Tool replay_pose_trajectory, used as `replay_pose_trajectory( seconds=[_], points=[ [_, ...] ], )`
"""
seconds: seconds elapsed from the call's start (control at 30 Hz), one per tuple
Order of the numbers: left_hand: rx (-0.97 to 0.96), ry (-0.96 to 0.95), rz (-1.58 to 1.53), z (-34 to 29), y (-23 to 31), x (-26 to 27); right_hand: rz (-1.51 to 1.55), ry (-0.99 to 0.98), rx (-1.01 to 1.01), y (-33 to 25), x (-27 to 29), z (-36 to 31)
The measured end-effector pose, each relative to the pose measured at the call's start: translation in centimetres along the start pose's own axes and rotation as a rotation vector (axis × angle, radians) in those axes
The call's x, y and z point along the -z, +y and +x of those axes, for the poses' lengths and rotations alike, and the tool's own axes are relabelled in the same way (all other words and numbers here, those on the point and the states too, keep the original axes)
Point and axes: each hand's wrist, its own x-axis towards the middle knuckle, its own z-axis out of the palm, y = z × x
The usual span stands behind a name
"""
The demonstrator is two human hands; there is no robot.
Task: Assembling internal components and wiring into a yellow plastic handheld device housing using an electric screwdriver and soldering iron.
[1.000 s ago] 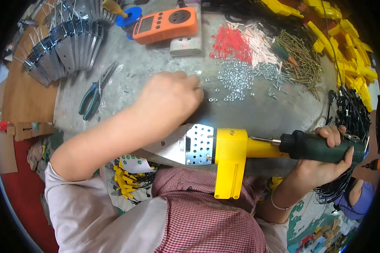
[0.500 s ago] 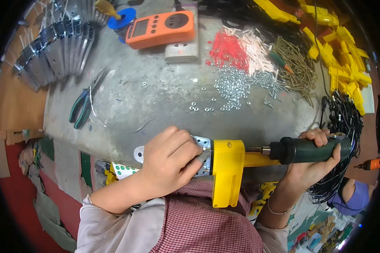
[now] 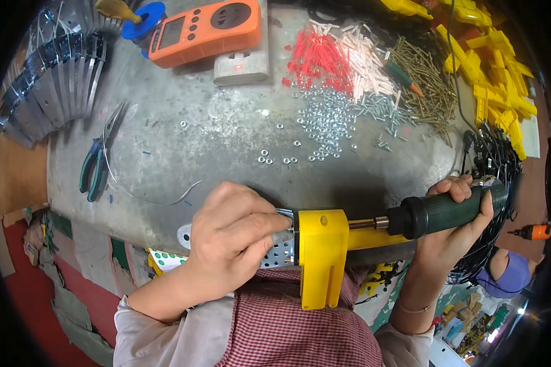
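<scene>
Below the table's front edge, a yellow plastic part (image 3: 321, 260) hangs upright, with a perforated metal plate (image 3: 280, 254) against its left side. My left hand (image 3: 229, 238) is closed at the plate, thumb and fingers pinched near the joint; whether a small nut sits under the fingertips is hidden. My right hand (image 3: 456, 211) wraps round a dark green power screwdriver (image 3: 444, 214) lying level. Its metal shaft (image 3: 364, 224) points left and meets the yellow part's right side. A yellow arm (image 3: 379, 238) of that part runs rightward beneath the shaft.
Loose nuts (image 3: 327, 125), screws, red and white pieces (image 3: 318, 61) cover the table's far right. Long-nose pliers (image 3: 98, 162) and a curved wire lie left, an orange multimeter (image 3: 205, 33) behind. Yellow parts (image 3: 496, 92) and black cables (image 3: 493, 159) crowd the right edge.
The table's contents have shifted left in view. My left fingers have changed position on the plate, showing more of its holes. The screwdriver stays against the yellow part, now tilted slightly.
</scene>
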Motion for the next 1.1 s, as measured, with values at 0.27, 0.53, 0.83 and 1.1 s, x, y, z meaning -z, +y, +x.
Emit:
replay_pose_trajectory(
  seconds=[0.27, 0.53, 0.83, 1.1],
  points=[
    [0.04, -0.086, -0.046, 0.6, 0.1, 0.4, 0.011, -0.058, 0.025, 0.2, 0.1, 0.2],
    [0.078, -0.089, -0.023, 0.7, 0.6, 0.4, -0.036, -0.017, 0.098, -0.2, -0.7, 0.0],
    [-0.151, -0.252, 0.428, -2.9, 2.4, 2.2, -1.931, 0.422, 0.634, -16.6, 10.2, -0.3],
    [-0.555, -0.097, 0.532, -4.5, 2.6, 4.8, -2.624, 0.292, 0.298, -8.6, 4.1, 8.4]
  ],
)
